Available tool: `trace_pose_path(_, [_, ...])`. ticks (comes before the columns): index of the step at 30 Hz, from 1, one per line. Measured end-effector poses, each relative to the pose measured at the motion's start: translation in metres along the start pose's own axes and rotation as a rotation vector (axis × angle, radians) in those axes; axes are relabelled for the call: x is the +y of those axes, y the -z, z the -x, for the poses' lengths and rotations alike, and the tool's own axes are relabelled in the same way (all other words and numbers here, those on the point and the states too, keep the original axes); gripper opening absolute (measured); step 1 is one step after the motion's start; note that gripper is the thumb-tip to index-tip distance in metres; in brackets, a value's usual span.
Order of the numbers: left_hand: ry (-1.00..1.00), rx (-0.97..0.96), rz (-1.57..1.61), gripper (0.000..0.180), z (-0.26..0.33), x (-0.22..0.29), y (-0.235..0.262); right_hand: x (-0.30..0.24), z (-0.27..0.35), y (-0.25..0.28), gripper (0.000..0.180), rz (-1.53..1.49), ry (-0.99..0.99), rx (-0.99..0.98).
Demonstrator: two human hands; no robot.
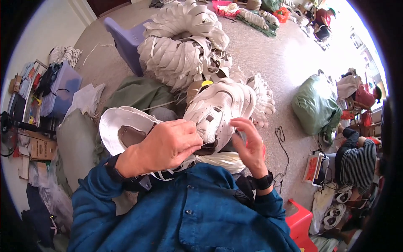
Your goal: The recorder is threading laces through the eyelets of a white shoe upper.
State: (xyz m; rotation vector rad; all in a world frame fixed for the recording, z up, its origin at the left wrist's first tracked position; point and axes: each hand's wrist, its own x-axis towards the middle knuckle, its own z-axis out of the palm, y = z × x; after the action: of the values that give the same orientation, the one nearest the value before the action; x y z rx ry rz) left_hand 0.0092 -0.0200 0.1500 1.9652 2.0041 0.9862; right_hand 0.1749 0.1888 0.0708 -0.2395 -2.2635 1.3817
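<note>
Blue buttoned cloth of the wearer's shirt (197,218) fills the lower foreground, sleeves reaching up at both sides. At the far left, a cardboard box (43,148) sits near the wall, with a translucent blue tub (67,90) beyond it. Next comes a large grey-green sack (75,143), then a white cupped piece (108,130), its hollow side showing, just beside the left hand (170,145). That hand has its thumb and fingers pressed together at the near end of a stack of white shoe uppers (222,98); whether it pinches an edge or something finer, I cannot tell. Behind, a purple chair (126,42) stands beside curled bundles of white uppers (172,54). The stack lies directly ahead of the shirt, between both hands, with pale strips (224,161) below it. At its right side, the right hand (252,151) is spread, fingers curved and thumb apart; contact is unclear. Farther right are a black cord (282,147) on the floor, a red stool (300,222), a bulging green sack (312,105) and a person in a striped top (357,166).
</note>
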Motion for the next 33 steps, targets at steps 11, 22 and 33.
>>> trace_pose_path(11, [0.039,0.002,0.203,0.011,0.005,0.001,-0.036,0.005,0.012,-0.012,0.018,0.190,0.068,-0.012])
trace_pose_path(22, [-0.063,-0.088,-0.102,0.014,-0.001,-0.018,-0.059,0.020,0.032,0.014,0.010,0.019,-0.044,-0.214])
trace_pose_path(33, [-0.144,0.005,-0.220,0.014,-0.001,-0.021,-0.072,0.003,0.029,0.005,0.015,0.276,-0.049,-0.091])
